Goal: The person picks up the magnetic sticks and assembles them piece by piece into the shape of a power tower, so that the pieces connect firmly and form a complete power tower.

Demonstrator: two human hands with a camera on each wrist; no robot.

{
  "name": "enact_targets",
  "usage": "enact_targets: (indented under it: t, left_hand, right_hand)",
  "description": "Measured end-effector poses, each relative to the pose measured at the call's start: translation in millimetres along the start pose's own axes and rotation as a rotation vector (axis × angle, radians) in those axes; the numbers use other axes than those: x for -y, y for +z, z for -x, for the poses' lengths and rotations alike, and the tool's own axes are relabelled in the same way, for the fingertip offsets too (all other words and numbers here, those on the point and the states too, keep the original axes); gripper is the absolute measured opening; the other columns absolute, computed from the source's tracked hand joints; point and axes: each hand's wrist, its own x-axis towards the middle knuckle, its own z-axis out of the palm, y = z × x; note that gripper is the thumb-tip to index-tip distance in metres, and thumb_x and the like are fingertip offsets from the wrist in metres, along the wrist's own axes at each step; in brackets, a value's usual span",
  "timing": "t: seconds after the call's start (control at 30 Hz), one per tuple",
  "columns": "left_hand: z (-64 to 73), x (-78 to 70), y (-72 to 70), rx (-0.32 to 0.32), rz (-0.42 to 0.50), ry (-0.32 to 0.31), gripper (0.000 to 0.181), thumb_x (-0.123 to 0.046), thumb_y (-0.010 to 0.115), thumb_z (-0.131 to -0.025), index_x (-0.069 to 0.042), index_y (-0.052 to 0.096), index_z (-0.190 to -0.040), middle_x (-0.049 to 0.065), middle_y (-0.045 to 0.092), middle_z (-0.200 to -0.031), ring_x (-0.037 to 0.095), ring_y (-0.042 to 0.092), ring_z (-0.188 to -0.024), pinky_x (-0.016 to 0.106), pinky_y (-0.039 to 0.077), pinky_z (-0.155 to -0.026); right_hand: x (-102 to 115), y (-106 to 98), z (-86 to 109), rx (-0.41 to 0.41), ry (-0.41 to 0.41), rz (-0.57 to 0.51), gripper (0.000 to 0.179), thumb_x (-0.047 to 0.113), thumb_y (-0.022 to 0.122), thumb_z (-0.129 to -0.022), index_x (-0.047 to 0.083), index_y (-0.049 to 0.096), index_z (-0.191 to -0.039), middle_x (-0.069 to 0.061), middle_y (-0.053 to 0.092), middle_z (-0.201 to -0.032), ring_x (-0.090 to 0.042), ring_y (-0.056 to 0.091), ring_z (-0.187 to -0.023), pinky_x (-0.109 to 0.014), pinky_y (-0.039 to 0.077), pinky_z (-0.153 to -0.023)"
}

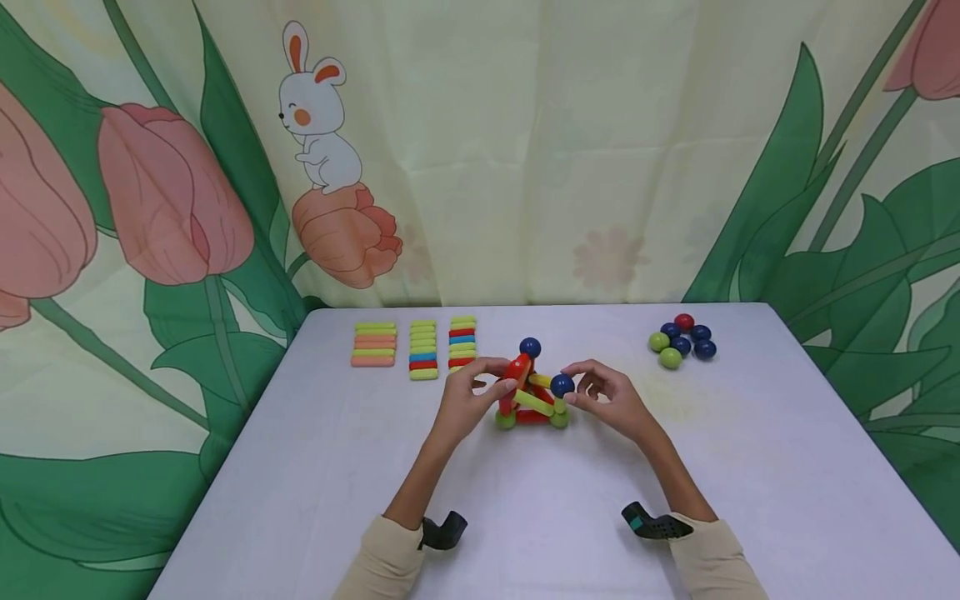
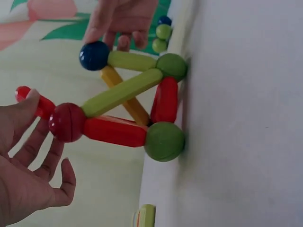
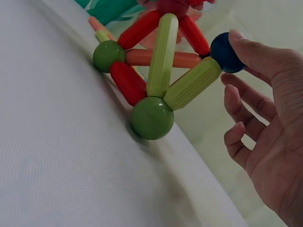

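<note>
A frame of coloured sticks and balls (image 1: 534,402), like a magnetic building toy, stands on the table between both hands. Two green balls (image 2: 164,142) form its near lower corners, joined by a red stick. My left hand (image 1: 467,404) is at the upper left, thumb and fingers pinching a red stick (image 2: 44,107) that juts up from a red ball (image 2: 67,122). On the other side, my right hand (image 1: 611,402) pinches a blue ball (image 3: 227,53) between thumb and forefinger, its other fingers loosely bent. That ball caps a yellow-green stick (image 3: 193,83) rising from a green ball. Another blue ball (image 1: 530,347) shows at the back.
Three columns of sticks lie at the back left: one yellow-green and orange (image 1: 373,345), two of mixed colours (image 1: 423,350) (image 1: 462,342). Loose red, blue and green balls (image 1: 681,343) cluster at the back right. A printed curtain (image 1: 525,167) hangs behind the white table (image 1: 300,500).
</note>
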Motion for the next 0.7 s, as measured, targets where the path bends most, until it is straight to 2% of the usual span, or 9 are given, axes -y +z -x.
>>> enact_targets:
  t: [0.07, 0.17, 0.3, 0.37, 0.5, 0.7]
  left_hand:
    - [1.3, 0.8, 5.8, -0.009, -0.050, 0.037, 0.032, -0.030, 0.072, -0.089, -0.017, 0.068, -0.118, 0.003, 0.069, -0.113, 0.021, 0.059, -0.111, 0.054, 0.050, -0.094]
    - [3.0, 0.5, 14.0, -0.040, -0.124, 0.078, 0.033, -0.030, 0.071, -0.089, -0.016, 0.070, -0.119, 0.004, 0.065, -0.118, 0.023, 0.057, -0.115, 0.045, 0.054, -0.091]
    - [4.4, -0.8, 25.9, -0.085, -0.163, 0.081, 0.029, -0.029, 0.071, -0.089, -0.016, 0.073, -0.116, 0.007, 0.052, -0.134, 0.027, 0.048, -0.128, 0.039, 0.056, -0.090]
    - [5.0, -0.4, 30.7, -0.080, -0.154, 0.074, 0.028, -0.027, 0.071, -0.089, -0.016, 0.073, -0.115, 0.009, 0.044, -0.144, 0.030, 0.044, -0.134, 0.041, 0.054, -0.093]
    - [5.8, 2.5, 35.1, -0.030, -0.137, 0.052, 0.030, -0.029, 0.069, -0.090, -0.017, 0.071, -0.118, 0.012, 0.039, -0.151, 0.036, 0.045, -0.137, 0.041, 0.052, -0.095]
    - [7.0, 4.1, 39.3, -0.025, -0.186, 0.073, 0.032, -0.023, 0.070, -0.089, -0.014, 0.071, -0.119, 0.012, 0.048, -0.146, 0.032, 0.047, -0.135, 0.038, 0.053, -0.093]
  right_hand:
    - [0, 0, 0.1, -0.001, -0.004, -0.004, 0.034, 0.008, 0.071, -0.088, 0.008, 0.063, -0.122, -0.009, 0.064, -0.110, -0.014, 0.055, -0.087, -0.019, 0.049, -0.073]
    - [15, 0, 1.0, 0.002, 0.007, 0.005, 0.033, 0.006, 0.070, -0.088, 0.004, 0.063, -0.121, -0.014, 0.064, -0.111, -0.016, 0.056, -0.087, -0.020, 0.050, -0.074]
    - [39, -1, 2.7, 0.002, 0.028, 0.035, 0.034, 0.002, 0.069, -0.088, -0.002, 0.062, -0.120, -0.019, 0.065, -0.110, -0.021, 0.056, -0.087, -0.022, 0.051, -0.074]
    - [41, 0, 3.0, -0.006, 0.027, 0.041, 0.034, 0.002, 0.070, -0.087, -0.002, 0.062, -0.120, -0.018, 0.065, -0.110, -0.020, 0.056, -0.086, -0.022, 0.051, -0.074]
    - [31, 1, 2.3, -0.017, 0.020, 0.030, 0.034, 0.001, 0.070, -0.087, -0.001, 0.063, -0.120, -0.017, 0.065, -0.108, -0.020, 0.056, -0.085, -0.022, 0.051, -0.073]
    - [4, 1, 0.9, -0.035, -0.014, 0.030, 0.034, 0.002, 0.070, -0.087, 0.003, 0.063, -0.120, -0.012, 0.065, -0.107, -0.017, 0.056, -0.084, -0.021, 0.050, -0.072]
